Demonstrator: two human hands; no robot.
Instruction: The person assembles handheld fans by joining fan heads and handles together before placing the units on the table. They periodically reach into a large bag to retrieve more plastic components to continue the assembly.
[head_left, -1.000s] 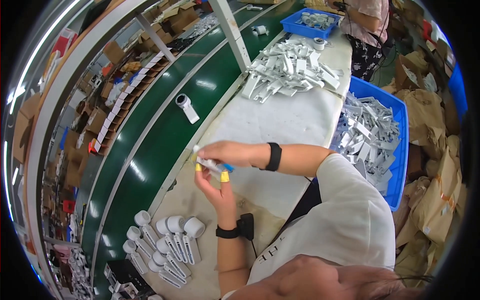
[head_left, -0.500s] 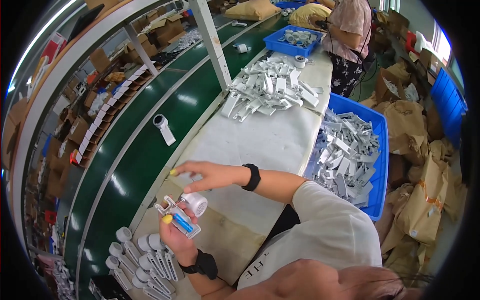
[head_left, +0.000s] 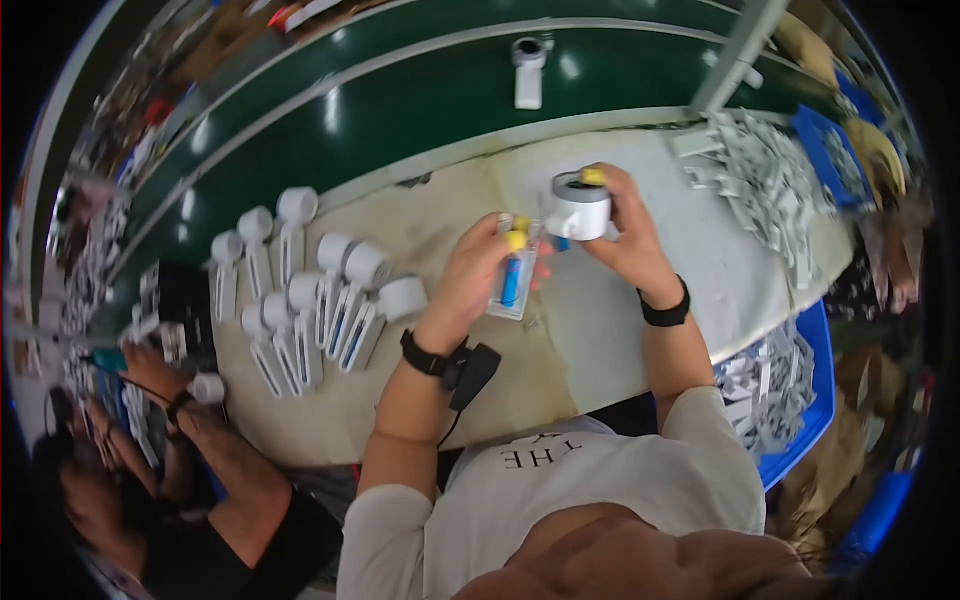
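My left hand (head_left: 462,285) is closed on a white handle shell (head_left: 521,302), whose exposed inside shows a blue cylindrical battery (head_left: 511,278). To its right, my right hand (head_left: 638,245) grips a round white fan head (head_left: 582,218) with a grey rim, its rim side up. A small blue piece (head_left: 562,243) shows just beneath the head; what it belongs to I cannot tell. Yellow covers sit on some of my fingertips. Both parts are held over the table (head_left: 470,375), close together; whether wires join them is too blurred to tell.
Several white handheld fans (head_left: 293,345) lie at the table's left. A green conveyor (head_left: 420,110) runs behind, with one fan (head_left: 529,75) on it. White handle shells (head_left: 745,185) are heaped at right, beside a blue bin (head_left: 815,400) of parts. A co-worker's arm (head_left: 225,450) is at lower left.
The view has swung left, bringing the fans and the co-worker into sight. My right hand, open before, has taken hold of the fan head and holds it right of the shell.
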